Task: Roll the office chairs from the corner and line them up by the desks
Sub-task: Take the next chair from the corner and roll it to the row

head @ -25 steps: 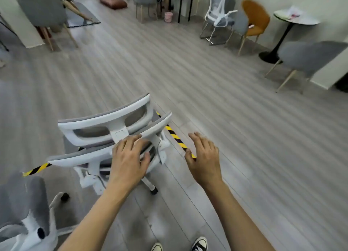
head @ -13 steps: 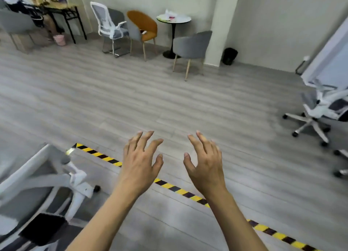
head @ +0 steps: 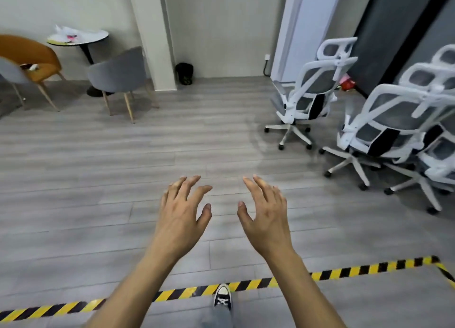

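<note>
A: Change noted. A second ago the left hand (head: 181, 212) rested on a white chair's headrest; that chair has since gone from view, and the view has swung round to the corner.

B: Grip now?

A: Both empty. Left hand and right hand (head: 267, 215) held out in front, fingers spread, touching nothing.

B: Meaning?

A: My judgement: one chair delivered, person heading back for another. The office chairs (head: 384, 123) cluster at far right, packed close, bases seeming to overlap. The nearest single chair (head: 309, 91) stands a little apart, likely easiest to take.

B: Floor?

A: Grey wood-look planks (head: 98, 170), flat; casters should roll freely. Hazard tape (head: 344, 271) crosses near, one shoe (head: 222, 299) on it.

B: Room?

A: Pillar (head: 155, 37) far centre; grey armchair (head: 118, 74), round table (head: 78, 36), orange chair (head: 32, 57) far left. No desks visible.
</note>
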`<state>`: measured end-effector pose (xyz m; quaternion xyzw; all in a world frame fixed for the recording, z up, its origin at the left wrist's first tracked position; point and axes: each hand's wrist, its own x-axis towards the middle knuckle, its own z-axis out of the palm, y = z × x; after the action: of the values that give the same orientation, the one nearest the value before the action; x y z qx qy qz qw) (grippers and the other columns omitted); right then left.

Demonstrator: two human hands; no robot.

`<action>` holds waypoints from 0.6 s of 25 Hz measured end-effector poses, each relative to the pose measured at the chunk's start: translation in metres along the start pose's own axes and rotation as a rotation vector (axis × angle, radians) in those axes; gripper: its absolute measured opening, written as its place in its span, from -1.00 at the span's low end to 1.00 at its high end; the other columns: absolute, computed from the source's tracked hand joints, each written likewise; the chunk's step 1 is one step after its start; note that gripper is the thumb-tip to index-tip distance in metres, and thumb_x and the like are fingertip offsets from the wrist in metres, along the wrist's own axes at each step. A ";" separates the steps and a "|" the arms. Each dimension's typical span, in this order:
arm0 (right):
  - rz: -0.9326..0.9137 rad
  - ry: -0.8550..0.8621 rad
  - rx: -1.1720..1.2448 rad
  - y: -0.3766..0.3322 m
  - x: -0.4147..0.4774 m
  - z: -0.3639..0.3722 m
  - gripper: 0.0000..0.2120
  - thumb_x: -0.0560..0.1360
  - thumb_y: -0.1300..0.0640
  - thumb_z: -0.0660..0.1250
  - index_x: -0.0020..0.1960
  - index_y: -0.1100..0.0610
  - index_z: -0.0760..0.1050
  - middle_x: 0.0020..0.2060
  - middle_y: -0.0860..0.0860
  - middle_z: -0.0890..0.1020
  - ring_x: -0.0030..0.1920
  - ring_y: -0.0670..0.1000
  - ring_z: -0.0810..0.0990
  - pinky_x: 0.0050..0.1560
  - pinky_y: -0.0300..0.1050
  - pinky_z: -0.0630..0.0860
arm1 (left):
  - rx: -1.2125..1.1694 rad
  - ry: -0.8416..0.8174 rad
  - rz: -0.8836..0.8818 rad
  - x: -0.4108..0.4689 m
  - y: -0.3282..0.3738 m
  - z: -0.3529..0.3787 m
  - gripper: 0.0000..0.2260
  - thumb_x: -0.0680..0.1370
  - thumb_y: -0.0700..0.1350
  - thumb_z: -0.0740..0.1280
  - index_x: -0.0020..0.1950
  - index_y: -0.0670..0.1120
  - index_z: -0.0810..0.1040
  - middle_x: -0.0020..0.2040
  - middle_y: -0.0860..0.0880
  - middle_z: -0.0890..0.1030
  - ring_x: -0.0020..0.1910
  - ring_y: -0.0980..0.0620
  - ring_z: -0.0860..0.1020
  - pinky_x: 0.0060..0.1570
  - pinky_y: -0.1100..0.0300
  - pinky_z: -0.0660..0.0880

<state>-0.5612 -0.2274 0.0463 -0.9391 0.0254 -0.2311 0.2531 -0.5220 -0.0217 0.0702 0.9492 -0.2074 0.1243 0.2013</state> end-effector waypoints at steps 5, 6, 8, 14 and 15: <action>0.096 0.027 -0.068 0.109 0.108 -0.007 -0.49 0.58 -0.05 0.24 0.51 -0.06 0.31 0.48 -0.04 0.39 0.45 -0.02 0.34 0.52 0.09 0.20 | -0.086 -0.026 0.092 0.148 0.040 0.082 -0.64 0.56 0.11 0.15 0.33 0.11 0.47 0.46 0.02 0.40 0.50 -0.09 0.27 0.35 -0.09 0.30; 0.110 0.028 -0.078 0.129 0.129 -0.010 -0.49 0.58 -0.05 0.24 0.52 -0.06 0.31 0.48 -0.04 0.38 0.44 -0.01 0.34 0.52 0.08 0.20 | -0.102 -0.030 0.105 0.177 0.050 0.095 -0.66 0.57 0.10 0.18 0.33 0.12 0.46 0.47 0.02 0.39 0.50 -0.08 0.26 0.36 -0.08 0.28; 0.138 0.048 -0.110 0.170 0.177 -0.022 -0.48 0.57 -0.05 0.24 0.52 -0.07 0.30 0.48 -0.04 0.38 0.44 -0.01 0.33 0.52 0.09 0.20 | -0.122 -0.046 0.147 0.244 0.074 0.121 -0.69 0.59 0.05 0.26 0.34 0.12 0.45 0.47 0.02 0.38 0.51 -0.08 0.24 0.38 -0.09 0.25; 0.234 0.137 -0.142 0.293 0.291 -0.050 -0.46 0.55 -0.05 0.22 0.52 -0.09 0.28 0.47 -0.06 0.39 0.47 -0.04 0.32 0.55 0.06 0.14 | -0.149 -0.078 0.287 0.406 0.148 0.190 -0.68 0.58 0.05 0.26 0.35 0.11 0.46 0.48 0.02 0.37 0.53 -0.06 0.21 0.42 -0.09 0.24; 0.249 0.155 -0.144 0.317 0.311 -0.052 -0.46 0.55 -0.04 0.24 0.52 -0.09 0.29 0.47 -0.07 0.39 0.47 -0.05 0.31 0.55 0.06 0.14 | -0.155 -0.081 0.300 0.432 0.159 0.205 -0.68 0.58 0.05 0.26 0.35 0.11 0.46 0.49 0.02 0.37 0.53 -0.06 0.20 0.42 -0.10 0.23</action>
<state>-0.2850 -0.5787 0.0629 -0.9238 0.1777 -0.2673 0.2090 -0.1797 -0.3921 0.0789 0.8936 -0.3636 0.0981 0.2444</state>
